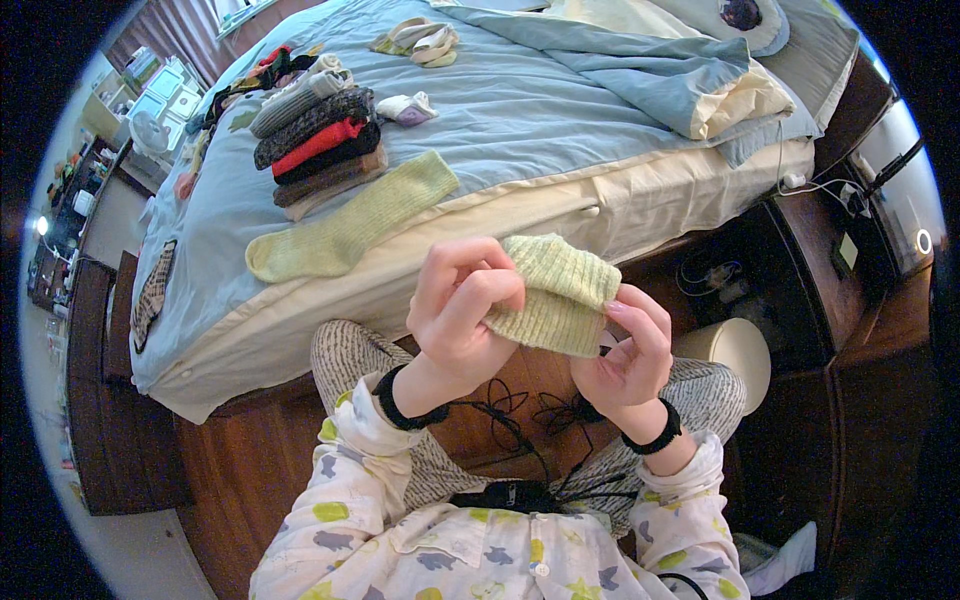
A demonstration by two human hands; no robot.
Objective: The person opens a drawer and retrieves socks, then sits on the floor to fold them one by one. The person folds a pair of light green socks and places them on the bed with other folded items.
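Note:
Between my two hands, above my lap, is a pale green ribbed knit sock (559,292), bunched and partly doubled over. My left hand (469,307) grips its left end, with the fingers curled into the knit. At the right edge, my right hand (630,345) pinches the ribbed cuff between thumb and fingers. Another pale green sock (352,221) lies flat along the near edge of the bed, its toe to the left. Behind it a stack of folded socks (322,142) in grey, black, red and brown rests on the blue bedding (510,105).
A white and purple sock bundle (407,109) and a cream-green bundle (420,41) lie farther back on the bed. A checked sock (154,292) hangs near the left corner. Black cables (517,412) run between my legs. A cream cylindrical bin (739,364) stands by my right knee.

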